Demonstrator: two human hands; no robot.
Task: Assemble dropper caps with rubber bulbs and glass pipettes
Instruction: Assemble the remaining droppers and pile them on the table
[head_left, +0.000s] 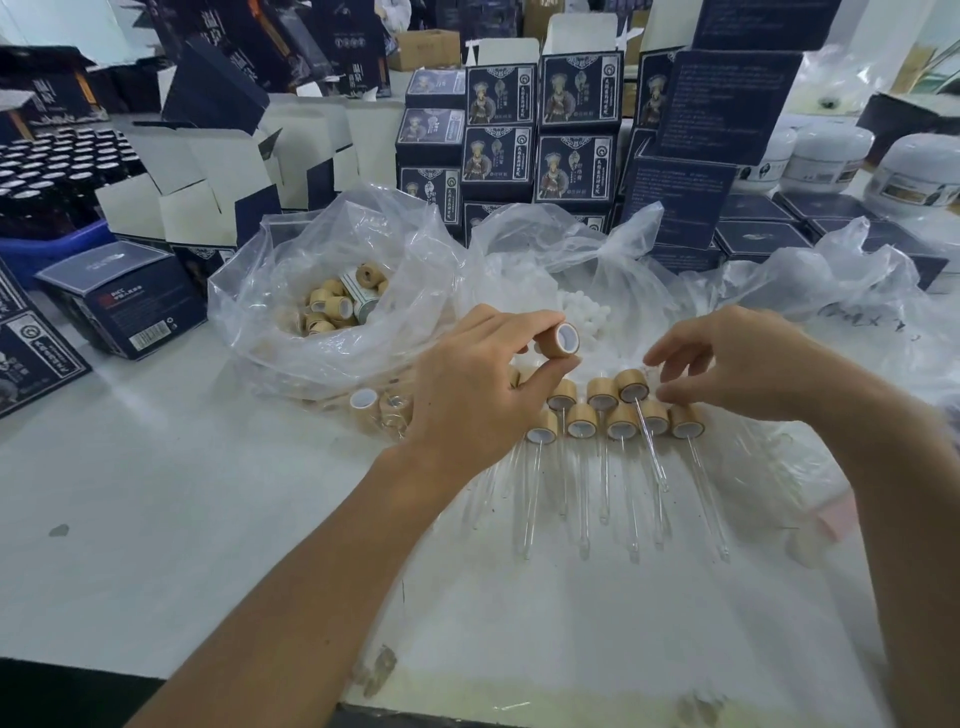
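Observation:
My left hand (480, 384) pinches a bamboo dropper cap (560, 340) between thumb and fingers, its white-lined opening facing me. My right hand (748, 364) hovers with loosely bent fingers just above and to the right of the rows of assembled droppers (621, 415); it holds nothing that I can see. Those droppers lie in two rows on the table, bamboo caps away from me and glass pipettes (605, 483) pointing toward me. Behind my hands a clear bag holds white rubber bulbs (587, 312).
A clear plastic bag (291, 332) at the left holds several loose bamboo caps (332, 306). Two more caps (363, 402) lie in front of it. Dark blue product boxes (498, 130) are stacked behind, white jars (914, 176) at the far right, and the white table (182, 493).

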